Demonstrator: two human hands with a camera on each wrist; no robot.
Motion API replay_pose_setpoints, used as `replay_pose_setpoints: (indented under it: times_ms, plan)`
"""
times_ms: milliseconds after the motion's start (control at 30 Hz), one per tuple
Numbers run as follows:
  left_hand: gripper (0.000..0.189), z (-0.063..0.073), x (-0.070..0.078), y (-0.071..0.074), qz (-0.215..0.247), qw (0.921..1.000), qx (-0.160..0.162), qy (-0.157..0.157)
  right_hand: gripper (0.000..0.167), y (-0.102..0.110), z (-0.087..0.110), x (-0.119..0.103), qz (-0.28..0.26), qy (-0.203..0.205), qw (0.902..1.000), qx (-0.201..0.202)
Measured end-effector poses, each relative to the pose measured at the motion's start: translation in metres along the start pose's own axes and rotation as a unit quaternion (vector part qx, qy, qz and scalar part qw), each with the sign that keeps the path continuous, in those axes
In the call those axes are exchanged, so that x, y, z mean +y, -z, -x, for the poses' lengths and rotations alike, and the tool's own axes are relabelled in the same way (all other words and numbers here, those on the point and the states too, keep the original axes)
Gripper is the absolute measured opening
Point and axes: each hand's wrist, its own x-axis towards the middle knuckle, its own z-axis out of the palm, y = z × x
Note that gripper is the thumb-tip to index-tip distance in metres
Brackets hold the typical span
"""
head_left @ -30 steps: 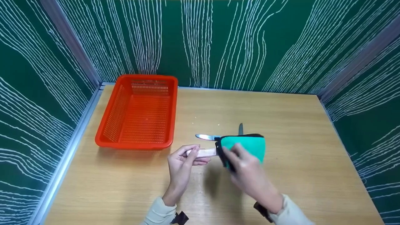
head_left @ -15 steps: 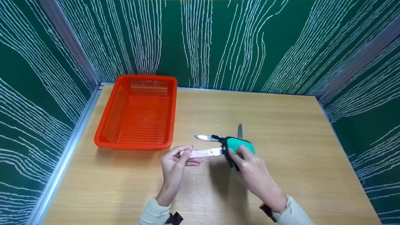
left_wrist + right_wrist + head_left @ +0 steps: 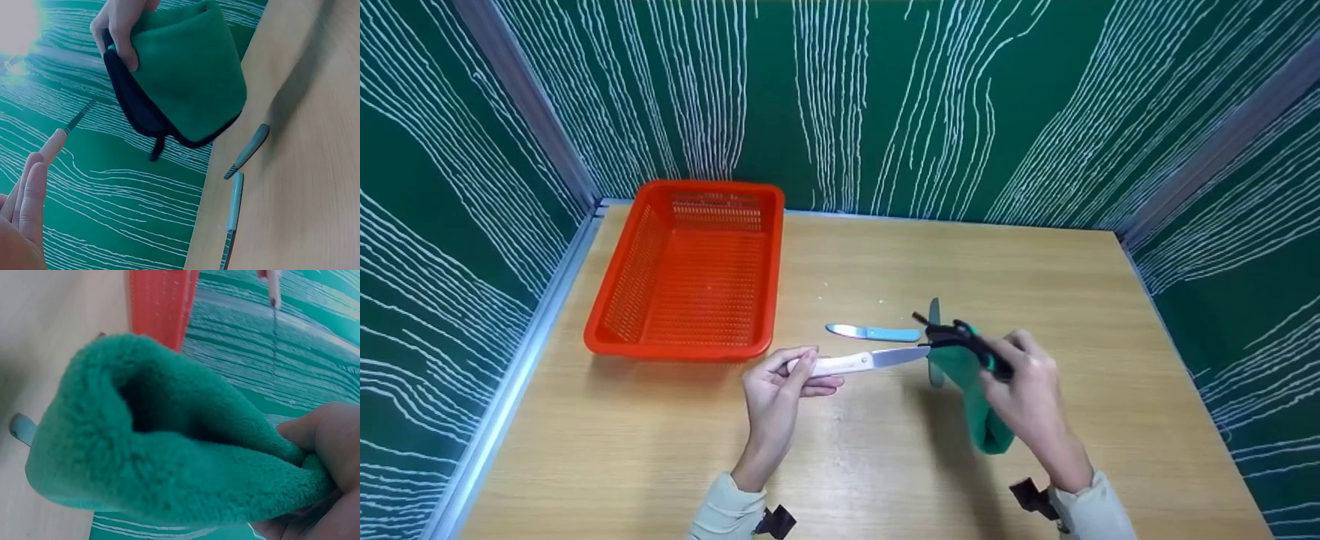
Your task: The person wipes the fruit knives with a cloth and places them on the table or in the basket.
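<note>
My left hand (image 3: 772, 401) grips the pale handle of a knife (image 3: 840, 365), its bare blade aimed right. A green plush cloth with black edging (image 3: 971, 390) hangs folded from my right hand (image 3: 1030, 394), pinched between thumb and fingers. Seen from the left wrist, a gap separates the held knife (image 3: 53, 145) from the cloth (image 3: 191, 73). On the table lies a knife with a light-blue handle (image 3: 894, 334). Another knife (image 3: 935, 375) lies crosswise to it, its middle hidden behind the cloth. The cloth (image 3: 169, 489) opens into a dark fold in the right wrist view.
A red plastic basket (image 3: 776, 285) stands at the back left of the wooden table (image 3: 1035, 277). Small white crumbs dot the tabletop behind the knives. Green panels with white wavy lines (image 3: 769, 97) enclose the back and both sides.
The cloth has slid right along the blade and come off it, baring the blade. My right hand has moved right and turned. The blue-handled knife's handle has come into sight.
</note>
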Motion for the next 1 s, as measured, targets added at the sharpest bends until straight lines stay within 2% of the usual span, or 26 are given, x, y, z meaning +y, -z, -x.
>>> replay_pose_setpoints:
  times_ms: [233,400,500,567,667,733,833,900,1000]
  plan:
    - [0.021,0.000,0.000,-0.001,-0.005,1.0000,0.004,0.003,0.027,0.010,-0.007,-0.004,-0.013,-0.010,0.9972,0.073]
    - [0.021,0.001,0.000,-0.003,-0.004,1.0000,0.004,0.003,0.018,0.016,-0.010,-0.015,-0.029,-0.028,0.9948,0.094]
    - [0.021,0.002,0.001,-0.006,-0.003,1.0000,0.003,0.007,0.016,0.018,-0.013,-0.029,-0.045,-0.016,0.9934,0.104]
    - [0.022,0.002,0.001,-0.009,-0.001,0.9999,0.000,0.010,0.019,0.018,-0.015,-0.041,-0.056,0.007,0.9921,0.112]
    - [0.022,0.003,0.003,-0.014,0.001,0.9999,-0.006,0.012,0.029,0.013,-0.016,-0.060,-0.056,0.068,0.9892,0.117]
    - [0.022,0.003,0.005,-0.016,0.005,0.9999,-0.010,0.011,0.039,0.007,-0.014,-0.071,-0.041,0.119,0.9867,0.103]
    - [0.023,0.003,0.008,-0.020,0.010,0.9998,-0.015,0.013,0.043,-0.008,-0.009,-0.083,-0.002,0.185,0.9806,0.063]
    - [0.022,0.004,0.011,-0.021,0.008,0.9998,-0.014,0.015,0.041,-0.018,-0.005,-0.087,0.024,0.217,0.9750,0.043]
    - [0.022,0.005,0.012,-0.020,0.007,0.9996,-0.015,0.022,0.038,-0.030,0.002,-0.087,0.041,0.231,0.9715,0.031]
